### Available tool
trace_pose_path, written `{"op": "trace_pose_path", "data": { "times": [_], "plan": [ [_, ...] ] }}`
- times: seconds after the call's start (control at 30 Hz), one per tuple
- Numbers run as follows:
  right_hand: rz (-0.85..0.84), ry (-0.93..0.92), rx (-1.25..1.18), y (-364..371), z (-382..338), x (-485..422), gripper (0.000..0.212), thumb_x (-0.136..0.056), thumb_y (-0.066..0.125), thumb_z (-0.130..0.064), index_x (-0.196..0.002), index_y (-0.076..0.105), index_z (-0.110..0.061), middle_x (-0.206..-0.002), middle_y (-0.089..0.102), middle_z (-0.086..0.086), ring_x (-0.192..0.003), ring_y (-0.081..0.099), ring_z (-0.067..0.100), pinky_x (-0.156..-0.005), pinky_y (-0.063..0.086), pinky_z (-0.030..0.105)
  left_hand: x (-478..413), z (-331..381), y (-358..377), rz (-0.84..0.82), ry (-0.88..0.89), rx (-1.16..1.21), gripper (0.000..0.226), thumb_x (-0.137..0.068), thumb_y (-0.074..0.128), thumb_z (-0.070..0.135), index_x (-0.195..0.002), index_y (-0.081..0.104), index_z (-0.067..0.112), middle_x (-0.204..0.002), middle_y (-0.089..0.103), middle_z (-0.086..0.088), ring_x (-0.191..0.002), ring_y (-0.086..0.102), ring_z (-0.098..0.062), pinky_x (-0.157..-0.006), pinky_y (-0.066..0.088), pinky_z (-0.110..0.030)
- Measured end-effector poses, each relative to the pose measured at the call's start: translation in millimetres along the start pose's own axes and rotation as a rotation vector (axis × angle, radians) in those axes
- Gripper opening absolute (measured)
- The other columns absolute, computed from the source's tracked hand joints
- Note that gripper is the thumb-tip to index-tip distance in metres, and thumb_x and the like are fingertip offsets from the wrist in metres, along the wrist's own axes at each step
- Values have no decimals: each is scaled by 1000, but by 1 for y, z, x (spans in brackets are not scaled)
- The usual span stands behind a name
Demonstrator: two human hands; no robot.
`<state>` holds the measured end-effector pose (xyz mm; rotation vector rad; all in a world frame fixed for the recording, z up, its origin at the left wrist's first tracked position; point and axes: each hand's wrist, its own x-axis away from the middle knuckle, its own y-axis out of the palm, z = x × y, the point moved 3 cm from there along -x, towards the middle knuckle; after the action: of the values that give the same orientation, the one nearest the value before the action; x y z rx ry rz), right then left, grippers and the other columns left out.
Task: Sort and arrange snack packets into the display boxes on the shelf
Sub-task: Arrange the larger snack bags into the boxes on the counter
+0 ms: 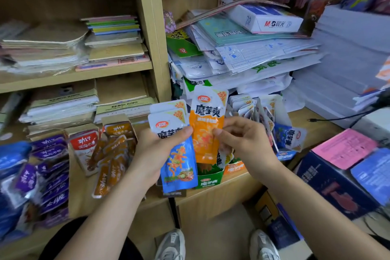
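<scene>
Far left: a heap of purple foil snack packets (50,167) lies loose on the pale wooden counter (80,194). Just beside it stands a red-and-white cardboard display box (83,150), tilted back. Next to that is an orange-brown cardboard display box (118,127), with brown-orange foil packets (111,160) spilling forward out of it onto the counter.

Centre: the left grip (156,150) is closed around a small stack of blue-and-white foil snack packets (179,169), thumb across the top packet's face, stack held upright. The right grip (242,139) pinches an orange-and-white foil snack packet (205,116) between thumb and fingers. That packet is upright, its left edge touching the blue stack. Below both packets, a green cardboard display box (209,180) sits on the counter.

Right of the grips, white-edged packets (253,110) stand in a crowded row. One blue packet (290,136) lies beside them.

Far right: a pink printed sheet (344,148) rests on a dark blue carton (329,186).
</scene>
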<state>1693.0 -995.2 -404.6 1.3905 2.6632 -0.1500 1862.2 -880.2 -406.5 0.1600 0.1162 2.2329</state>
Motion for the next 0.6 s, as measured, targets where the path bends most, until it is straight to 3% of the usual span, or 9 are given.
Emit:
{"op": "trace_pose_path", "data": {
  "times": [0.07, 0.17, 0.27, 0.33, 0.43, 0.53, 0.6],
  "plan": [
    [146, -50, -12, -18, -8, -5, 12, -86, 74, -8, -87, 65, -1, -65, 66, 13, -49, 55, 19, -48, 48, 26, -3, 0, 1, 97, 6, 1, 21, -76, 84, 18, -94, 75, 16, -92, 79, -4, -83, 77, -24, -78, 61, -42],
    [467, -202, 141, -58, -18, -14, 11, -90, 74, -12, -82, 66, -11, -65, 68, 4, -52, 61, 18, -52, 51, 27, -8, -1, 1, 180, 0, -4, 14, -82, 82, 20, -94, 74, 19, -89, 79, 2, -80, 77, -19, -76, 61, -40],
    [593, -272, 293, -81, -13, -21, 12, -89, 74, -19, -81, 65, -21, -69, 70, 4, -59, 67, 24, -57, 56, 34, -9, -2, 8, 198, 15, -2, 10, -85, 79, 19, -94, 74, 19, -85, 79, 4, -77, 76, -18, -71, 60, -38],
    [568, -270, 338, -79, -6, -24, 19, -90, 74, -16, -78, 62, -24, -67, 69, 3, -58, 68, 20, -55, 53, 28, -8, -3, 14, 211, 14, 4, 6, -89, 74, 16, -85, 73, 20, -77, 77, 5, -71, 75, -16, -72, 60, -38],
    [461, -245, 355, -64, 7, -29, 22, -90, 72, -10, -76, 61, -23, -65, 69, 1, -58, 68, 13, -54, 51, 20, -9, -5, 16, 257, 11, 31, 25, -91, 65, 16, -69, 72, 23, -68, 73, 4, -62, 71, -14, -69, 55, -36],
    [374, -245, 573, -50, 27, -39, 17, -89, 71, -14, -74, 64, -17, -61, 67, -3, -56, 64, 14, -57, 52, 27, -13, -6, 16, 266, 31, 54, 13, -91, 63, 19, -83, 73, 22, -87, 75, -4, -72, 73, -19, -68, 55, -35],
    [231, -230, 800, -41, 39, -46, 25, -90, 68, -17, -67, 62, -12, -53, 57, 2, -48, 50, 16, -52, 45, 29, -15, -8, 17, 255, 48, 52, 12, -93, 63, 18, -84, 71, 20, -82, 75, 2, -71, 72, -15, -69, 53, -34]
  ]
}}
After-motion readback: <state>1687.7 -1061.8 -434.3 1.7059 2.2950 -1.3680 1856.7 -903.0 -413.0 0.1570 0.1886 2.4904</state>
